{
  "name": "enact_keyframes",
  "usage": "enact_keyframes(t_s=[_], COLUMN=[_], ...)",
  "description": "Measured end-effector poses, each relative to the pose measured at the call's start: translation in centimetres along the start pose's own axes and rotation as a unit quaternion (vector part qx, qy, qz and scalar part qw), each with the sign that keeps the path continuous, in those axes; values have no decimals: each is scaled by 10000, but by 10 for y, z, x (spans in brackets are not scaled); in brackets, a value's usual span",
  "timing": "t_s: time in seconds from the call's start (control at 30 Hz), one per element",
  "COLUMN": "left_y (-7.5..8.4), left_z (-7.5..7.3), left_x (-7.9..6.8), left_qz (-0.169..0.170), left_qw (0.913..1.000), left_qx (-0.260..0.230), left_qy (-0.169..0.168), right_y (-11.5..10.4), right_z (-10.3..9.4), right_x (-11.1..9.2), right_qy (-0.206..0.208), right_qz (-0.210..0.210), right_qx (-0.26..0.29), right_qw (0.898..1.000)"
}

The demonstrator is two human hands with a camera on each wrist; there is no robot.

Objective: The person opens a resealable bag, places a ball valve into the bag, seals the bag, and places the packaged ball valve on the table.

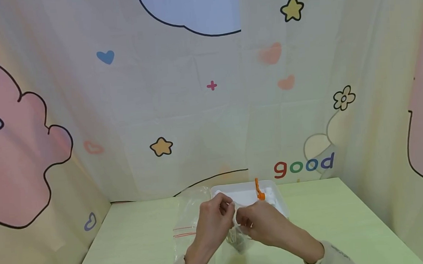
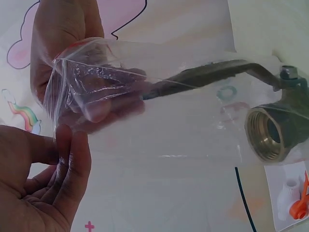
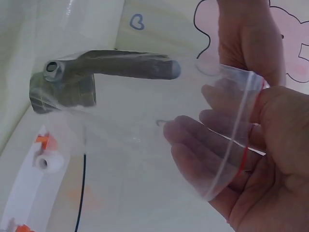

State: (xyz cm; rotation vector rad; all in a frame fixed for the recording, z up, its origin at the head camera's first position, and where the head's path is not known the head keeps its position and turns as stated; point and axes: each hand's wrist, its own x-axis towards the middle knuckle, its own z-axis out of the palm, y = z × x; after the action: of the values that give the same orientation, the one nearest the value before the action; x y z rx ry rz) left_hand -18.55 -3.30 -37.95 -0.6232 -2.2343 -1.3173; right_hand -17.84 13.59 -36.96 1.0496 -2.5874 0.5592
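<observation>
A clear zip bag (image 2: 183, 135) hangs between both hands with a metal ball valve (image 2: 265, 133) inside it. The valve has a threaded brass opening and a long lever handle (image 3: 125, 65) that points up toward the bag's mouth. At the mouth, my left hand (image 1: 214, 217) pinches one side of the bag between thumb and fingers. My right hand (image 1: 266, 223) grips the other side by the red zip line, and its fingers (image 3: 193, 169) show through the plastic. The valve hangs low in the bag, below both hands.
Left of the hands, another clear zip bag (image 1: 187, 213) with red lines lies on the pale green table (image 1: 138, 239). Behind the hands stands a white tray (image 1: 243, 188) holding white pieces and an orange-handled piece (image 1: 260, 194). A printed curtain (image 1: 196, 109) encloses the back and sides.
</observation>
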Motion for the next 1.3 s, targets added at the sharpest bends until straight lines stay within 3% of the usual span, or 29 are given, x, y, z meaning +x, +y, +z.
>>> enact_keyframes(t_s=[0.1, 0.23, 0.43, 0.67, 0.8, 0.9, 1.03, 1.17, 1.3], left_y=[-1, -3, -6, -7, -5, -3, -1, 0, 0], left_z=[-2, -4, -6, -7, -8, -9, -10, -10, -11], left_x=[0, 1, 1, 1, 1, 1, -1, -1, 0], left_qz=[5, -44, -113, -306, -426, -470, -497, -498, -484], left_qw=[10000, 9998, 9988, 9977, 9968, 9957, 9936, 9921, 9911], left_qx=[-80, -217, -451, -537, -547, -623, -770, -805, -755], left_qy=[7, -7, 148, 275, 395, 491, 655, 826, 982], right_y=[-3, -9, -21, -33, -33, -33, -37, -44, -46], right_z=[-7, -13, -18, -9, 5, 13, 20, 27, 32], right_x=[-2, -6, -18, -35, -41, -42, -41, -42, -40], right_qy=[194, 828, 1865, 2605, 2497, 2153, 2024, 2141, 2057], right_qz=[5, -73, 53, 85, 323, 825, 1408, 1589, 1625], right_qx=[250, 407, 353, -12, -163, -162, -292, -312, -65], right_qw=[9995, 9957, 9818, 9654, 9676, 9729, 9687, 9633, 9650])
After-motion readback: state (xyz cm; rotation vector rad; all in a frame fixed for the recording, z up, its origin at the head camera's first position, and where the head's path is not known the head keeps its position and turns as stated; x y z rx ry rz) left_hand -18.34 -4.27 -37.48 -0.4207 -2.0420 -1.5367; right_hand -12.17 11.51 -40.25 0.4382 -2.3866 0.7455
